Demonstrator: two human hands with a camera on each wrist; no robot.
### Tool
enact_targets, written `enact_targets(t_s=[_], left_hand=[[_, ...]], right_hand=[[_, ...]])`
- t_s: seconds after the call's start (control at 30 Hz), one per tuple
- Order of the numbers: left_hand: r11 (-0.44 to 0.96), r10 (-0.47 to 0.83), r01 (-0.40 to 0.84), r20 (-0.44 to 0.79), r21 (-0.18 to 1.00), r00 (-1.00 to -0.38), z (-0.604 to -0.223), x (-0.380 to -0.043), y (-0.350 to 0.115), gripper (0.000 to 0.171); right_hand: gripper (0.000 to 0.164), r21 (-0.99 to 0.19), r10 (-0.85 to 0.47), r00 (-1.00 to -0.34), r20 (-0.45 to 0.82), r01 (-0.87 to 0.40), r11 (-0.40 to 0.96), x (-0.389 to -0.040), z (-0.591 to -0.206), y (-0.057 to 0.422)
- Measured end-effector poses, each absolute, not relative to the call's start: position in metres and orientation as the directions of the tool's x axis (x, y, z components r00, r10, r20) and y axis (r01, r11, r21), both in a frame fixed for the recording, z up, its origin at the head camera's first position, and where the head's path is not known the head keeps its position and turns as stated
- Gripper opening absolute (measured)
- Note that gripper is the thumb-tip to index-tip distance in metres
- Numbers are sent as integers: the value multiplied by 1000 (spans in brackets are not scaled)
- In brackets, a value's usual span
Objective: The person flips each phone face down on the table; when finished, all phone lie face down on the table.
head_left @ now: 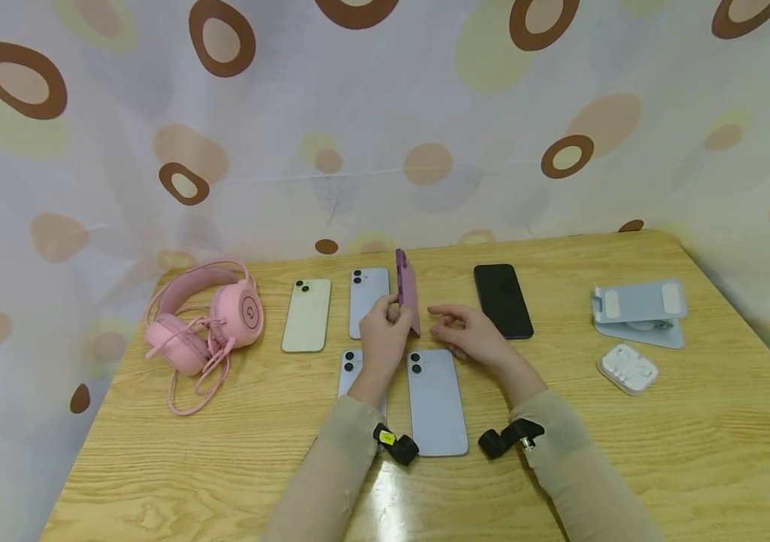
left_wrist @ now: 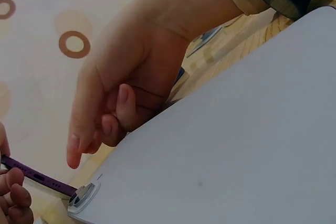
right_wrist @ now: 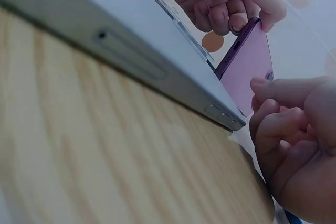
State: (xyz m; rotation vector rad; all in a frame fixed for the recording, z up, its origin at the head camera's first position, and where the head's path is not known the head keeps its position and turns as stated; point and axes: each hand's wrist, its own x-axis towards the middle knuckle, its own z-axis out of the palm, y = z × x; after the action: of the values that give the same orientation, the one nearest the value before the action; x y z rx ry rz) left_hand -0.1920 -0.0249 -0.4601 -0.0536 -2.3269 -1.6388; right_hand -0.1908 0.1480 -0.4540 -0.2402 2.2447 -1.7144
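Observation:
My left hand (head_left: 381, 336) grips a pink-purple phone (head_left: 410, 287) by its lower end, the phone tilted up on edge above the table. In the right wrist view, thumb and fingers pinch the end of that pink phone (right_wrist: 248, 66) where the port is. My right hand (head_left: 474, 336) hovers just to its right, fingers loosely bent and holding nothing. Beneath the hands lies a pale blue phone (head_left: 439, 406), back up. Another pale blue phone (head_left: 351, 373) is partly hidden under my left wrist. A third pale blue phone (head_left: 368, 293) lies behind the left hand.
To the left are a pale yellow-green phone (head_left: 306, 316) and pink headphones (head_left: 238, 312) with a looped cable. A black-screened phone (head_left: 503, 299) lies beyond my right hand. Farther right stand a folding phone stand (head_left: 640, 302) and a boxed set of white earphones (head_left: 628, 369). A patterned curtain (head_left: 371, 113) hangs behind.

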Motion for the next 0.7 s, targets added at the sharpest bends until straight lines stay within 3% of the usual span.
enact_targets(t_s=[0.2,0.5,0.7], left_hand=[[371,-129,192,255,909,-958,-462,-194,-25,27],[466,-41,71,102,882,-994,-462,-192,-26,41],[550,1,55,65,833,-998,-463,-192,-25,43]], right_hand=[[43,-945,-252,-956,-149,63,320,-194,-458,152],[46,-924,-232,-953,-193,97,370,-195,-457,153],[47,-913,-222,-957,-186,85,398,-196,-456,157]])
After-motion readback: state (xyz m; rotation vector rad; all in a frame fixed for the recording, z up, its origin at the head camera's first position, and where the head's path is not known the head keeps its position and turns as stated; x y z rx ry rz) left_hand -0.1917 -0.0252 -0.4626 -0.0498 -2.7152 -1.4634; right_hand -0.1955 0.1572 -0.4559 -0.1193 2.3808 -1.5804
